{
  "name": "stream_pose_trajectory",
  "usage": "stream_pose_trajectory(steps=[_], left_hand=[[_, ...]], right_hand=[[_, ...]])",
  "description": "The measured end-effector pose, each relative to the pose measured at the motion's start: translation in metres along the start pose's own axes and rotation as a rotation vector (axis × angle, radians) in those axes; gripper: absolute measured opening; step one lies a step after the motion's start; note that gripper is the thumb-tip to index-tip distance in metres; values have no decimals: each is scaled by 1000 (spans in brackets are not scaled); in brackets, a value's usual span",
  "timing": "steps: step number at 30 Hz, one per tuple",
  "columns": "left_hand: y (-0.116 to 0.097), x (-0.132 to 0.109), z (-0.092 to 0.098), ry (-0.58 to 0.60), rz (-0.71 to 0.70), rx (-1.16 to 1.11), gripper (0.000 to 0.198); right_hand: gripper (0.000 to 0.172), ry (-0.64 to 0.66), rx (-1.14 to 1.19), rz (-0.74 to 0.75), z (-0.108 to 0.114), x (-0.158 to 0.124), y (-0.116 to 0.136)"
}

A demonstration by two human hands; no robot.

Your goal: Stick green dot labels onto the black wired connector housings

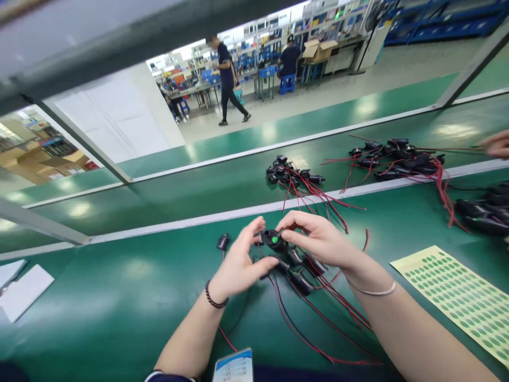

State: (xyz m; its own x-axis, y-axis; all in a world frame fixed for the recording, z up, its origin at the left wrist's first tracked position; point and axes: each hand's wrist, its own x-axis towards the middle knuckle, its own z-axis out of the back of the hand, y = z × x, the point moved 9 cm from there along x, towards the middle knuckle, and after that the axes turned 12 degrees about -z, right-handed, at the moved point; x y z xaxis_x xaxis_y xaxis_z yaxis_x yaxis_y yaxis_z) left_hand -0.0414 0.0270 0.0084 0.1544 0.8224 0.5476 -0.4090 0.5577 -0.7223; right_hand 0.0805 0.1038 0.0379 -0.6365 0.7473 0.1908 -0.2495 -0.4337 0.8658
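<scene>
My right hand (316, 239) pinches a small black pump-like part (273, 240) with a round green sticker on its upper face. My left hand (241, 262) is at the part's left side, thumb and fingers apart, with its fingertips by the part's edge. Below both hands lie several more black cylindrical parts (301, 282) with red and black wires trailing toward me. One single black part (223, 242) sits to the left of my left hand. On the right is a yellowish sheet of green round stickers (457, 294).
Wired black parts form a pile (284, 172) beyond the white ledge (222, 215), with another pile (397, 156) farther right. Another person's hand (497, 144) holds wires there. White papers (27, 289) lie at left. A metal post (83, 135) rises from the bench. People are in the background.
</scene>
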Motion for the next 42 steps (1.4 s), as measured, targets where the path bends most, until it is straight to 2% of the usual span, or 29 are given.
stream_pose_trajectory(steps=[3,6,11,14,23,33,42], left_hand=[[-25,15,-10,-84,-103,-9,60],[-32,17,-1,-234,-125,54,51],[-28,8,18,-339,-115,127,40],[-24,4,27,-406,-117,129,38],[-23,7,29,-431,-167,148,34],[-28,10,25,-376,-198,224,34],[-28,9,26,-389,-222,238,37]], right_hand=[[17,-54,133,110,15,-7,36],[16,-156,184,155,16,-11,51],[23,-214,414,59,-3,-11,35],[24,-219,459,10,-9,-11,27],[27,-127,517,-22,-13,-6,24],[28,-104,520,-72,-14,-2,19],[23,-104,545,-81,-16,-1,16]])
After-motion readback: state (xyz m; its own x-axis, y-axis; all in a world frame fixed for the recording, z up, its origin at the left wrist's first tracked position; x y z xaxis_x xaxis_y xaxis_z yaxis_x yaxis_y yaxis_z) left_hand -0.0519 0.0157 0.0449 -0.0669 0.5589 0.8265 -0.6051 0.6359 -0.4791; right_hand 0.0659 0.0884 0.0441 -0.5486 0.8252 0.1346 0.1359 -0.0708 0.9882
